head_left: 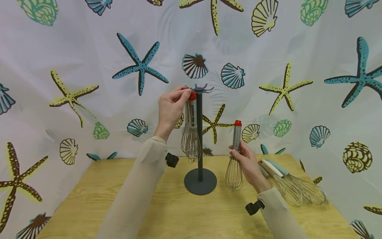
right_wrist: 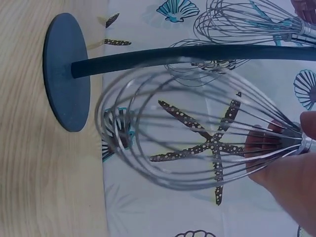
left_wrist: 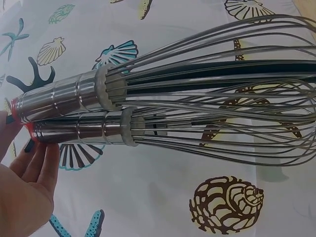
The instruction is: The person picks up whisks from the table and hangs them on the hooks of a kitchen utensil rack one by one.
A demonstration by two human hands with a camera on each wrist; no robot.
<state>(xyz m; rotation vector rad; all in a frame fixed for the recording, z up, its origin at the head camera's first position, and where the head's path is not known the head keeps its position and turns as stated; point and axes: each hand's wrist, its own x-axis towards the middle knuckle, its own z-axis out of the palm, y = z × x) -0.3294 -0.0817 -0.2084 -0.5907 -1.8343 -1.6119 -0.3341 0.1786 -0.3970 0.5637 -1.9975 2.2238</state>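
Observation:
A dark grey stand [head_left: 200, 149] with a round base and curved hooks at its top is in the middle of the head view. My left hand [head_left: 171, 108] is up at the hooks and pinches the red end of a metal whisk [left_wrist: 64, 98]. Close beside that one, a second red-ended whisk [left_wrist: 84, 128] hangs alongside; the thumb and fingers partly hide both ends and the hooks. To the right of the stand, my right hand [head_left: 247, 162] grips another red-ended metal whisk [head_left: 237, 134] low on its handle. Its wire loops [right_wrist: 148, 123] point down, apart from the pole.
Several whisks with grey, cream and pale blue handles [head_left: 277, 167] lie together at the right side of the wooden table [head_left: 98, 196]. A curtain [head_left: 98, 43] printed with shells and starfish hangs behind and at both sides. Black wrist cameras sit on both sleeves.

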